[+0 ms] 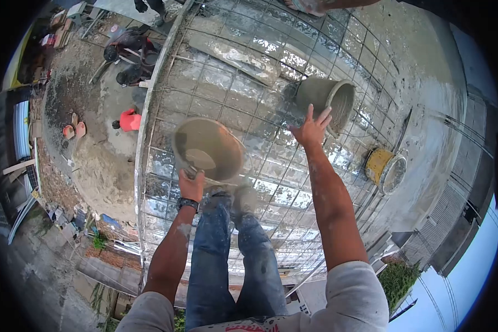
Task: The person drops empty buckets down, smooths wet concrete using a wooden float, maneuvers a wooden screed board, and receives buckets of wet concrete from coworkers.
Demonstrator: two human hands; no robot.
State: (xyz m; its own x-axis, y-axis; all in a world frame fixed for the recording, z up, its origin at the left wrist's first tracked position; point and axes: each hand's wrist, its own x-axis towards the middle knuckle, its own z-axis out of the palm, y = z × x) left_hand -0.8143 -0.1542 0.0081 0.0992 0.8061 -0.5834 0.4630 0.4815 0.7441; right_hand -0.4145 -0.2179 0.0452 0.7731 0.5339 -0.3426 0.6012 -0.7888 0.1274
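My left hand (191, 186) is closed on the rim or handle of a cement-smeared bucket (215, 141), whose mouth faces up toward me and shows a pale patch inside. Farther up, my right hand (311, 130) reaches out with fingers spread, holding nothing. Just beyond its fingertips a second grey bucket (318, 94) lies tipped on its side, its mouth turned right. Whether the fingertips touch its rim I cannot tell. Under both buckets runs a grid of steel reinforcing bars (227, 102) over wet, shiny panels.
A yellow cement-crusted bucket (376, 166) is at the right. A plank (235, 55) lies on the mesh. The formwork edge (145, 127) drops to a lower yard at left, where a person in red (129, 120) and others are. Another person's foot (307, 5) shows at the top.
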